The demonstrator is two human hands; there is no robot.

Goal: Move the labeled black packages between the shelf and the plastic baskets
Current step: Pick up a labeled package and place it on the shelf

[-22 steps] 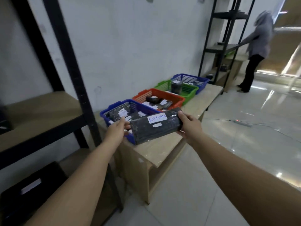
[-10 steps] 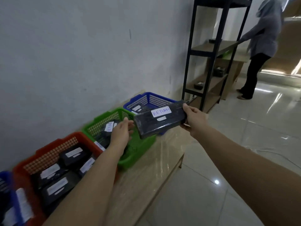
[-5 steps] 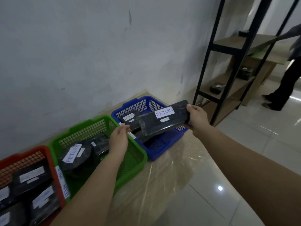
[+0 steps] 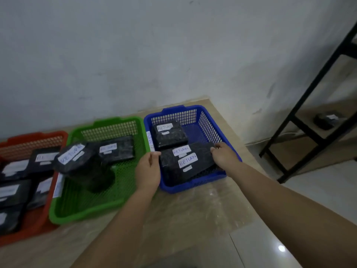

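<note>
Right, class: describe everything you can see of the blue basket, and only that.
The blue basket looks like moulded plastic with lattice walls, a solid rolled rim and a handle tab on its far edge. It sits upright on the wooden table, at the right end of the row, close beside the green basket. A white strip label runs along its left wall. Inside lie black packages labelled RETURN; the front package is gripped by the right hand, while the left hand is at its left end, over the basket's left wall.
</note>
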